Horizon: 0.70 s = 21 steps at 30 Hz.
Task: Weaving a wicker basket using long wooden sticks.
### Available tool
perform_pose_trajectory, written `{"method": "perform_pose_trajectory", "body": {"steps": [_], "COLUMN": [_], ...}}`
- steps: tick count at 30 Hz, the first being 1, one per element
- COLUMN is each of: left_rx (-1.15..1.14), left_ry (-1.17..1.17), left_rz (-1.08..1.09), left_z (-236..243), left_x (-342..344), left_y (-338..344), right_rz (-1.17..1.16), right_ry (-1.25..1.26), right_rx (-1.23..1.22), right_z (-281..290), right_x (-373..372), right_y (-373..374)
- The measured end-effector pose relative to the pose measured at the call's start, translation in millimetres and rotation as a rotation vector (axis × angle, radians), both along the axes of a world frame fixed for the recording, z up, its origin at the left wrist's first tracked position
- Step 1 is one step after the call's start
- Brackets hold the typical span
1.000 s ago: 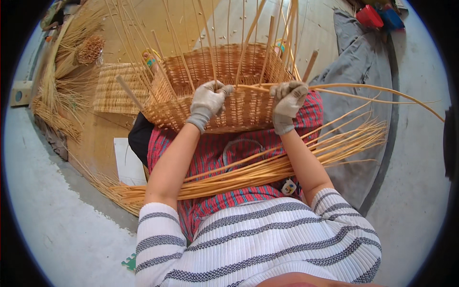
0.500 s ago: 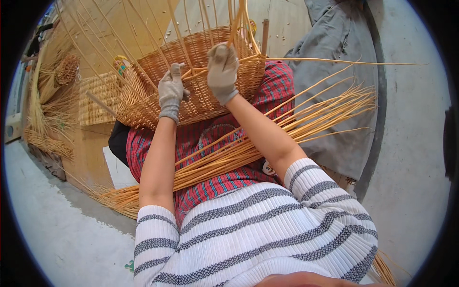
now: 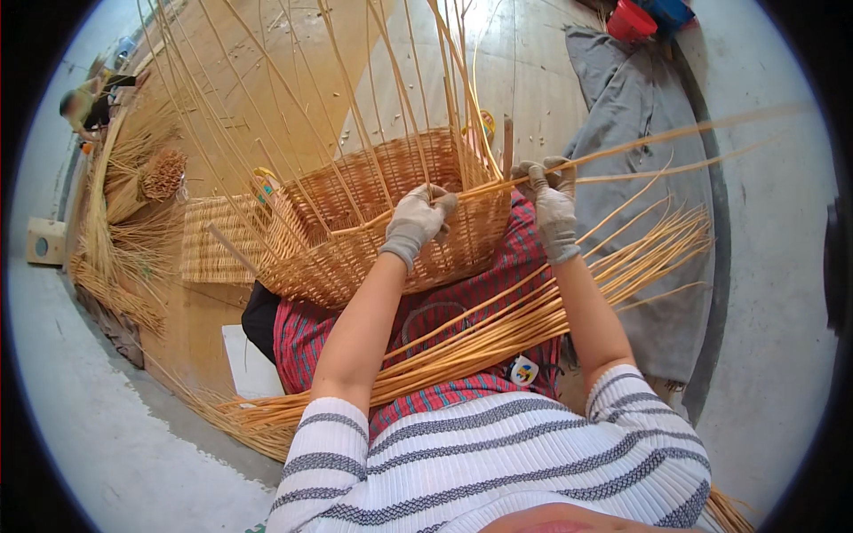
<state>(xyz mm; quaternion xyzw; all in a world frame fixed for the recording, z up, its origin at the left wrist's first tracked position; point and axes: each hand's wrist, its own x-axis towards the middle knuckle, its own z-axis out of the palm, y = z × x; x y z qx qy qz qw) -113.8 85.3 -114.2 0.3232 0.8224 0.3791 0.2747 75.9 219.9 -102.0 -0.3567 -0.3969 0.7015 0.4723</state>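
Observation:
A woven wicker basket (image 3: 338, 271) with tall upright stakes rests on my lap over a checked cloth. My left hand (image 3: 419, 218), in a pale glove, is closed at the front rim, pinching a stake and the weaving strand there. Beside the basket's right end, my gloved right hand (image 3: 551, 200) grips long cane strands (image 3: 666, 138) that run off to the right. A bundle of loose canes (image 3: 471, 342) lies across my lap, under my forearms, with a small round white object (image 3: 523, 371) below it.
A person (image 3: 82, 114) works at the far upper left. Dried fibre bundles (image 3: 133, 195) and a woven panel (image 3: 213, 240) lie at left on a board floor. Grey cloth (image 3: 657, 293) spreads at right, below red (image 3: 629, 19) and blue (image 3: 668, 11) containers at the top.
Since half a second ago my right hand has moved rightward along the strands to the basket's end, and my left hand has closed at the rim. The whole view has shifted.

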Motion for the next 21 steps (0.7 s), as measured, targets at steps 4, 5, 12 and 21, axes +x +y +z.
{"method": "perform_pose_trajectory", "body": {"steps": [4, 5, 12, 21], "left_rx": [0.008, -0.008, -0.032, -0.122], "left_ry": [-0.152, -0.057, -0.109, -0.197], "left_rz": [-0.053, 0.032, 0.127, 0.163], "left_z": [-8.7, -3.2, 1.1, -0.7], "left_x": [13.3, 19.4, 19.1, 13.1], "left_y": [-8.1, -3.7, 9.1, 10.9], "right_rz": [0.326, 0.415, 0.209, -0.272], "right_ry": [-0.178, -0.406, -0.818, -0.056], "right_rx": [0.638, 0.829, 0.934, 0.553], "right_z": [35.0, 45.0, 39.1, 40.3], "right_x": [-98.3, -129.8, -249.6, -225.9], "right_y": [30.9, 40.9, 48.7, 40.7]}}
